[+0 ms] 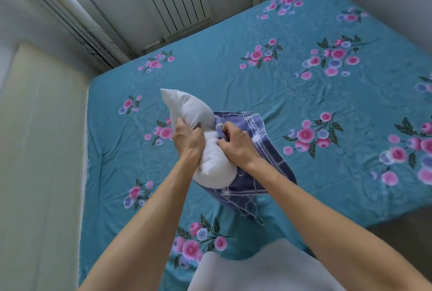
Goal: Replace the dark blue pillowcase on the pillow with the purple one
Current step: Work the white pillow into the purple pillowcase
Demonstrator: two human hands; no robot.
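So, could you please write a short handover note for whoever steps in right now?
Left hand grips the bare white pillow around its middle, lifted above the bed.
Right hand pinches the opening edge of the purplish-blue checked pillowcase, whose empty part hangs down to the sheet.
Done: by its colour, this looks like the replacement case.
Left: only the pillow's near end sits at the opening; work the rest in and straighten the case. No other pillowcase is in view.
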